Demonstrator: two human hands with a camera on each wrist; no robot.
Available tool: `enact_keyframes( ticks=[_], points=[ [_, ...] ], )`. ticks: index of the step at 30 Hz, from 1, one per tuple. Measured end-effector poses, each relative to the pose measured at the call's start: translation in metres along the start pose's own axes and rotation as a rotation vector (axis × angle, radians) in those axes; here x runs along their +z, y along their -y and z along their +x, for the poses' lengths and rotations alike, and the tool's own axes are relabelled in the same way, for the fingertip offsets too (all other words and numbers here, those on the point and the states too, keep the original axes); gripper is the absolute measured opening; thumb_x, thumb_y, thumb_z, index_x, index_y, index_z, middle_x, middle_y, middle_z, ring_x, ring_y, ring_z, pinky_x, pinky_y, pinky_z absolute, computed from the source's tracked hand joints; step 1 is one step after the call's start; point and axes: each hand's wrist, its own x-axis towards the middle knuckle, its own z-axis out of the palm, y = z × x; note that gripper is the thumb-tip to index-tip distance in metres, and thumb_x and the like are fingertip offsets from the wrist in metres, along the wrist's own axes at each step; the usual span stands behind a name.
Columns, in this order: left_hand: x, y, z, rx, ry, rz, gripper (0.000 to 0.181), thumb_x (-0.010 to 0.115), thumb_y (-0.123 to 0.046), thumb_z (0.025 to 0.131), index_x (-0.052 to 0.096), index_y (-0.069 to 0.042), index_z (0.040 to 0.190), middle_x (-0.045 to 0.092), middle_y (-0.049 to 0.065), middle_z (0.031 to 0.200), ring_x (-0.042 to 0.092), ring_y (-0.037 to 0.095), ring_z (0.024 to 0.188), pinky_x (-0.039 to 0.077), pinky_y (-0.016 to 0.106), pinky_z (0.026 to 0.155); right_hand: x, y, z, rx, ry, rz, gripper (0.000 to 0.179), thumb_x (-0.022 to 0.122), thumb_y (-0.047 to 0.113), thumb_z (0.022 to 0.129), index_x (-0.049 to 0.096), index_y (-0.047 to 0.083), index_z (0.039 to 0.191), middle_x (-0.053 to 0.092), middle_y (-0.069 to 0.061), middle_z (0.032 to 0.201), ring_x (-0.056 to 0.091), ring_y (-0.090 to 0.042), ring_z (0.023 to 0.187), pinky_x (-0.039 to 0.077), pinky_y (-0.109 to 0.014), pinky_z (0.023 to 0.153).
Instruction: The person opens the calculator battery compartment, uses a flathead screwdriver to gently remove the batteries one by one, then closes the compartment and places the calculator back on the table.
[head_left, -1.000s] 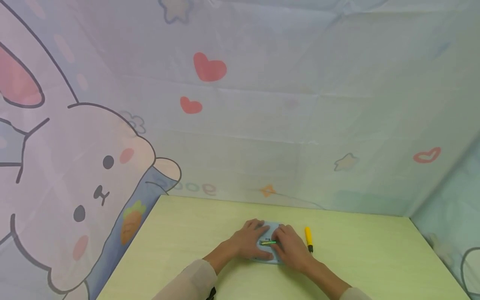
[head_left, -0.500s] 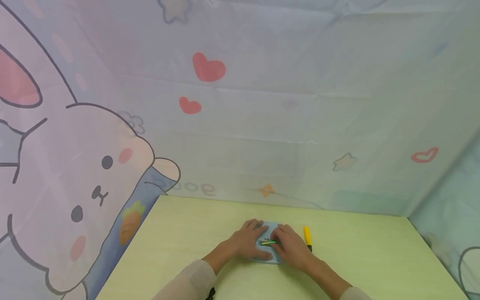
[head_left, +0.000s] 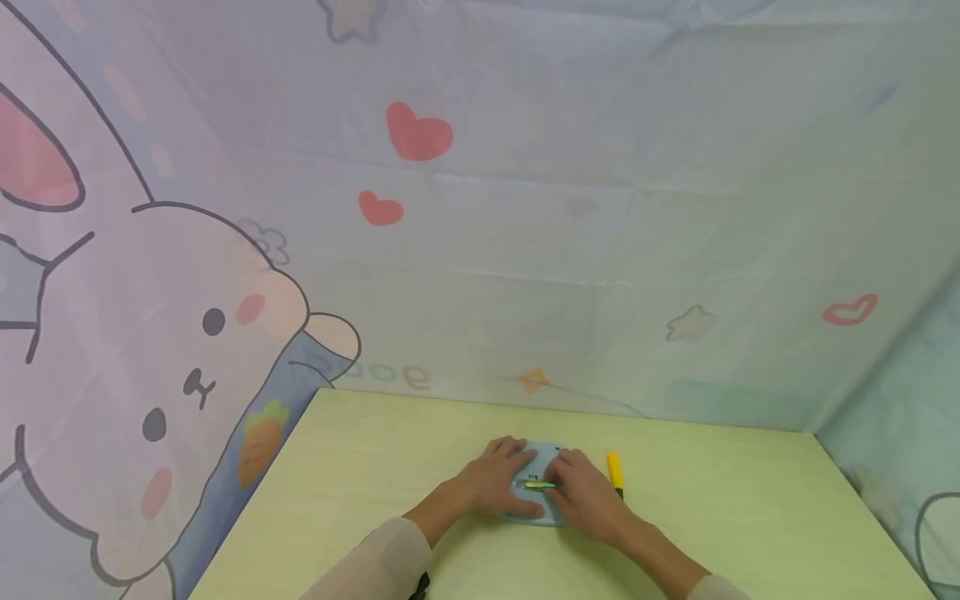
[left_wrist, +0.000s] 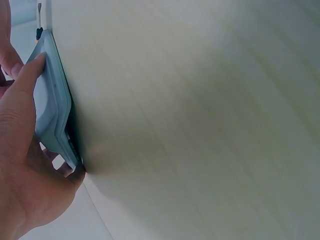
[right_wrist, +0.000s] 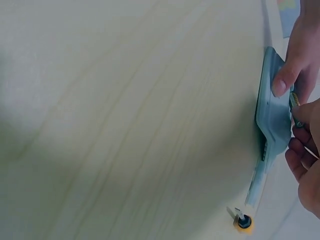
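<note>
A pale blue flat plastic device lies on the table with a slot in its upper face. My left hand spans its left part; in the left wrist view the thumb rests on top while other fingers curl at the device's edge. With its fingertips, my right hand pinches a slim green and gold battery at the slot. The right wrist view shows that battery partly covered by the fingers, so how far it sits in the slot is hidden.
A yellow-handled screwdriver with a black collar lies on the pale wooden table, just right of my right hand. Behind the table hangs a printed cloth. A small black item shows beside the left sleeve.
The battery has shifted slightly and lies more level at the slot. Both hands and the device stay almost in place.
</note>
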Motion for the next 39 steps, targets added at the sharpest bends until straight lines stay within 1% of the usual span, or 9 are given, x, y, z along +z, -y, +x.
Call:
enact_keyframes(
  ticks=[2, 7, 16, 20, 26, 31, 36, 39],
  points=[
    [0.0, 0.0, 0.0, 0.0, -0.004, 0.008, 0.097, 0.071, -0.074, 0.087, 0.042, -0.024, 0.164, 0.031, 0.0, 0.171, 0.025, 0.027, 0.158, 0.051, 0.058, 0.105, -0.002, -0.001, 0.0, 0.025, 0.008, 0.031, 0.016, 0.08, 0.008, 0.093, 0.068, 0.014, 0.101, 0.058, 0.009, 0.099, 0.053, -0.01, 0.098, 0.054, -0.036, 0.089],
    [0.0, 0.0, 0.001, -0.001, -0.004, 0.016, 0.097, 0.071, -0.074, 0.087, 0.042, -0.024, 0.164, 0.031, 0.0, 0.171, 0.024, 0.027, 0.158, 0.051, 0.056, 0.106, -0.007, -0.005, -0.002, 0.038, -0.013, 0.092, 0.017, 0.081, 0.008, 0.092, 0.069, 0.016, 0.101, 0.061, 0.008, 0.099, 0.057, -0.01, 0.098, 0.055, -0.035, 0.088],
    [-0.001, -0.001, 0.0, -0.005, -0.003, 0.01, 0.097, 0.072, -0.074, 0.087, 0.042, -0.023, 0.164, 0.031, 0.0, 0.171, 0.025, 0.026, 0.158, 0.05, 0.055, 0.108, -0.011, -0.009, -0.007, 0.108, 0.004, 0.129, 0.013, 0.078, 0.009, 0.096, 0.07, 0.015, 0.104, 0.064, 0.008, 0.1, 0.061, -0.012, 0.098, 0.057, -0.032, 0.087],
    [-0.001, -0.001, 0.0, -0.001, -0.001, 0.007, 0.097, 0.072, -0.073, 0.087, 0.042, -0.023, 0.164, 0.031, 0.001, 0.171, 0.025, 0.027, 0.158, 0.049, 0.055, 0.109, -0.012, -0.011, -0.01, 0.095, -0.028, 0.138, 0.014, 0.079, 0.007, 0.094, 0.07, 0.014, 0.103, 0.064, 0.008, 0.1, 0.063, -0.013, 0.098, 0.058, -0.033, 0.086],
    [-0.001, -0.001, 0.0, -0.003, 0.002, 0.008, 0.098, 0.072, -0.073, 0.087, 0.041, -0.023, 0.165, 0.031, 0.001, 0.171, 0.024, 0.026, 0.158, 0.048, 0.053, 0.111, -0.015, -0.017, -0.013, 0.076, -0.085, 0.179, 0.018, 0.08, 0.003, 0.092, 0.071, 0.014, 0.102, 0.067, 0.007, 0.099, 0.064, -0.012, 0.093, 0.058, -0.033, 0.082],
    [0.0, -0.001, 0.001, -0.002, 0.0, 0.019, 0.098, 0.072, -0.075, 0.086, 0.041, -0.024, 0.165, 0.031, 0.0, 0.171, 0.025, 0.027, 0.158, 0.048, 0.053, 0.111, -0.023, -0.02, -0.014, 0.061, -0.104, 0.16, 0.018, 0.079, 0.002, 0.092, 0.07, 0.014, 0.102, 0.067, 0.008, 0.098, 0.063, -0.011, 0.09, 0.058, -0.033, 0.079],
    [0.002, 0.0, 0.002, 0.006, 0.002, 0.021, 0.099, 0.071, -0.075, 0.086, 0.04, -0.024, 0.165, 0.031, 0.0, 0.171, 0.025, 0.027, 0.158, 0.048, 0.051, 0.111, -0.03, -0.024, -0.016, 0.081, -0.084, 0.137, 0.019, 0.079, 0.002, 0.093, 0.069, 0.015, 0.103, 0.066, 0.008, 0.098, 0.062, -0.013, 0.091, 0.057, -0.033, 0.08],
    [0.0, -0.001, 0.0, 0.004, -0.002, 0.015, 0.099, 0.072, -0.074, 0.086, 0.041, -0.024, 0.165, 0.031, 0.001, 0.171, 0.025, 0.027, 0.157, 0.047, 0.052, 0.112, -0.032, -0.027, -0.018, 0.09, -0.08, 0.127, 0.02, 0.079, 0.002, 0.093, 0.069, 0.015, 0.104, 0.065, 0.008, 0.098, 0.061, -0.013, 0.092, 0.057, -0.033, 0.081]
  ],
)
